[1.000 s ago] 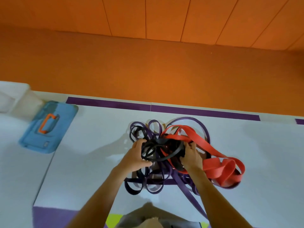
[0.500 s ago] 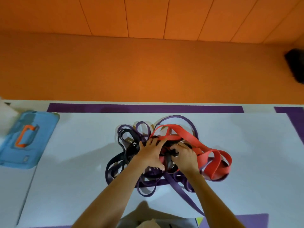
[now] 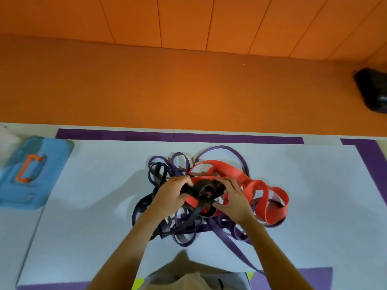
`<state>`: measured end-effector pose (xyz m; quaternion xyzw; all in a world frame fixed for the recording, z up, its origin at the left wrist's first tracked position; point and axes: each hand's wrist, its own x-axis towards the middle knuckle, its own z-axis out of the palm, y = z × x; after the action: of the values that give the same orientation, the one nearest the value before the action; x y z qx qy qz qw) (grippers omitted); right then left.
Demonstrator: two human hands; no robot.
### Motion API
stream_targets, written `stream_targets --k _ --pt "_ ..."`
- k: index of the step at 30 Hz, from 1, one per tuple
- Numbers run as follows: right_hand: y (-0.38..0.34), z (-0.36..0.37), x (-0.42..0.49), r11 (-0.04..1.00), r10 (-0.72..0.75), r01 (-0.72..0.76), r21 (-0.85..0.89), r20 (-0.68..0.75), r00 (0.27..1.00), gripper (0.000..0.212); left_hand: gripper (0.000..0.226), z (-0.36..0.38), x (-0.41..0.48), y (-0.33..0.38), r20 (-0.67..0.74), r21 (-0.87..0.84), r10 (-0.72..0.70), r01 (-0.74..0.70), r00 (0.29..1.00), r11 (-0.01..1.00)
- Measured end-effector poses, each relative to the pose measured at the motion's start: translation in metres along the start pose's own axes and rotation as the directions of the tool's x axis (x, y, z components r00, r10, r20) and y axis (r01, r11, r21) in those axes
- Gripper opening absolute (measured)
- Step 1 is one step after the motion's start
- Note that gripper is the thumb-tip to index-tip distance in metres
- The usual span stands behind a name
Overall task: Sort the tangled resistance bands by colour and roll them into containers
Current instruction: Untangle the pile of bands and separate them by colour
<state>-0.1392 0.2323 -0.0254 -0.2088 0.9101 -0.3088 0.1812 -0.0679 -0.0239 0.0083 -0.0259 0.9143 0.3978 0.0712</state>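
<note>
A tangled heap of resistance bands lies in the middle of the white mat [image 3: 303, 185]. The wide red band [image 3: 263, 206] loops out to the right. Thin purple bands [image 3: 219, 149] arch over the back and trail toward me. Black bands [image 3: 207, 189] bunch at the centre and spill left. My left hand [image 3: 169, 197] grips the black bunch from the left, fingers curled over it and a red strip. My right hand [image 3: 232, 197] grips the same knot from the right, thumb beneath it.
A blue lid or tray with an orange handle [image 3: 31, 172] lies at the left on the neighbouring mat. An orange padded wall [image 3: 188, 91] runs behind the mat. A black object [image 3: 372, 88] sits at the far right by the wall. My knees are at the bottom edge.
Both hands have closed on the central black knot and lifted it slightly; half a second ago my left hand lay flatter on the heap. The camera view shifted a little left to right.
</note>
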Motion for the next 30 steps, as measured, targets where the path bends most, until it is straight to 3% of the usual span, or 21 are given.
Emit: stream_targets --k 4,8,10,13,15,17,19,22,25,28,30 --pt "0.010 0.000 -0.005 0.979 0.200 -0.200 0.026 0.019 0.980 0.088 0.028 -0.021 -0.017 -0.011 -0.127 -0.270 -0.160 0.121 0.979 0.955" --pt "0.011 0.005 -0.007 0.984 0.177 -0.170 -0.057 0.152 0.972 0.094 0.021 -0.032 -0.030 -0.023 -0.169 -0.389 -0.242 0.161 0.956 0.907" --pt "0.000 0.011 -0.002 0.987 0.150 -0.136 -0.089 0.181 0.972 0.102 0.024 -0.036 -0.035 -0.027 -0.117 -0.375 -0.273 0.212 0.955 0.902" --pt "-0.021 0.020 0.012 0.992 0.088 -0.074 -0.101 0.143 0.986 0.117 0.037 -0.042 -0.041 -0.033 0.076 -0.215 -0.239 0.250 0.968 0.944" --pt "-0.032 0.025 0.022 0.987 0.028 -0.009 -0.159 0.121 0.992 0.107 0.046 -0.046 -0.045 -0.033 0.169 -0.098 -0.199 0.217 0.965 0.971" --pt "-0.037 0.027 0.030 0.960 -0.014 0.045 -0.275 0.115 0.993 0.084 0.049 -0.048 -0.045 -0.032 0.195 -0.049 -0.186 0.199 0.963 0.979" --pt "-0.038 0.028 0.032 0.949 -0.024 0.050 -0.312 0.086 0.996 0.065 0.047 -0.051 -0.047 -0.032 0.150 -0.043 -0.198 0.207 0.969 0.977" --pt "-0.034 0.025 0.026 0.976 -0.032 0.027 -0.214 -0.021 0.999 0.039 0.047 -0.059 -0.048 -0.028 0.073 -0.062 -0.244 0.249 0.967 0.967" --pt "-0.026 0.015 0.017 0.982 -0.080 0.052 -0.181 -0.152 0.985 0.018 0.077 -0.069 -0.047 -0.016 0.251 -0.130 -0.230 0.268 0.940 0.955" --pt "-0.024 0.004 0.010 0.991 -0.081 0.056 -0.124 -0.201 0.976 0.015 0.101 -0.073 -0.043 -0.001 0.494 -0.202 -0.189 0.323 0.849 0.925" --pt "-0.029 -0.001 0.007 0.996 -0.048 0.029 -0.086 -0.225 0.973 0.017 0.110 -0.069 -0.037 0.011 0.560 -0.262 -0.146 0.342 0.816 0.903"
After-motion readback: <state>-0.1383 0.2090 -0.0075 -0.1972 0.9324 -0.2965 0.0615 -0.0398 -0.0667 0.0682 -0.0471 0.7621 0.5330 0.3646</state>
